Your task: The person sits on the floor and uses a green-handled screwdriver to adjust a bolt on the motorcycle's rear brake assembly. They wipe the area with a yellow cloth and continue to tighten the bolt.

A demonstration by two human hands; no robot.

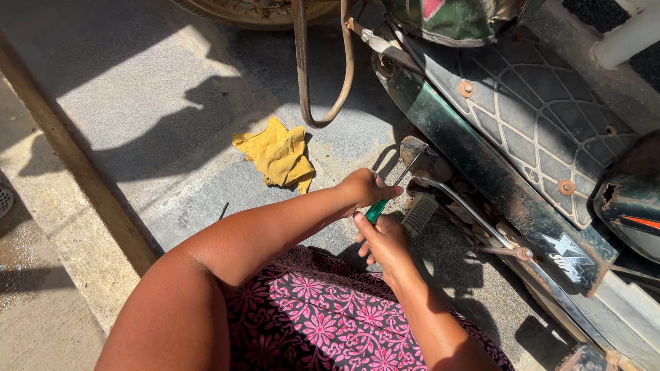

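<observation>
Both my hands grip a green-handled screwdriver point(376, 209). My left hand point(366, 187) wraps the upper part of the handle, and my right hand point(382, 242) holds its lower end with the thumb along it. The thin metal shaft runs up and to the right, its tip against a rusty part point(421, 152) low on the side of a dark green scooter point(481, 158). Just right of my hands are a ribbed foot peg point(418, 211) and a chrome lever point(467, 209).
A crumpled yellow rag point(278, 155) lies on the concrete to the left of my hands. A rusty curved stand bar point(304, 82) hangs down by a wheel point(258, 10) at the top. A small dark stick point(223, 210) lies on the ground, and a raised kerb point(75, 172) runs along the left.
</observation>
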